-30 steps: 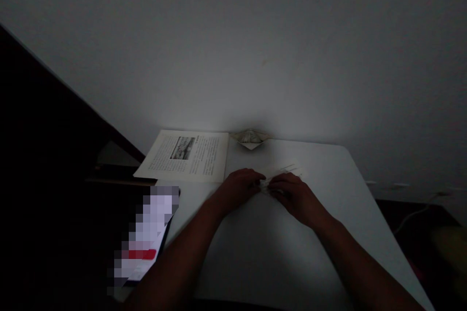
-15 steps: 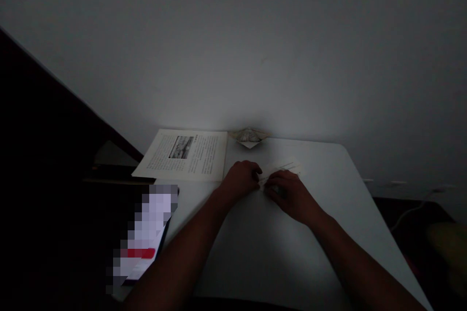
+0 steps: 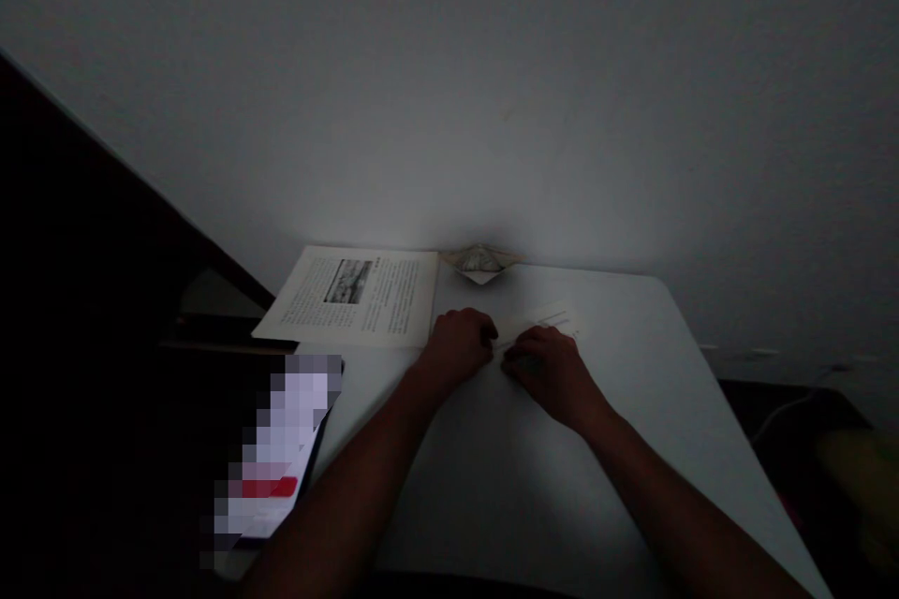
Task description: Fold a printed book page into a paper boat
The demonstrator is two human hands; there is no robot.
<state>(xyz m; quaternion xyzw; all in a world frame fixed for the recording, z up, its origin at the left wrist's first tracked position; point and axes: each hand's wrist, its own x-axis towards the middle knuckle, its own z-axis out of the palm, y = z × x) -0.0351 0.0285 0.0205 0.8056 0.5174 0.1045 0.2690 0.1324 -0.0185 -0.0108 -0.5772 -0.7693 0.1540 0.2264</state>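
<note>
A small piece of printed paper point(image 3: 554, 314) lies on the white table, its near part covered by my hands. My left hand point(image 3: 464, 340) is curled at the paper's left end, fingers bent and closed on its edge. From the right, my right hand point(image 3: 548, 363) reaches over the near side, thumb and fingers pinched on the same paper. The fingertips of both hands are close together but apart. Dim light hides exactly how the paper is folded under them.
A folded paper boat point(image 3: 481, 264) stands at the table's back edge by the wall. Left of it lie printed sheets point(image 3: 400, 299) with a picture. A phone point(image 3: 281, 449) with a lit, blurred screen rests at the left edge of the white table point(image 3: 632, 318).
My left hand has shifted slightly left, and my right hand has moved slightly left and down along the paper. The boat, sheets and phone stay in place.
</note>
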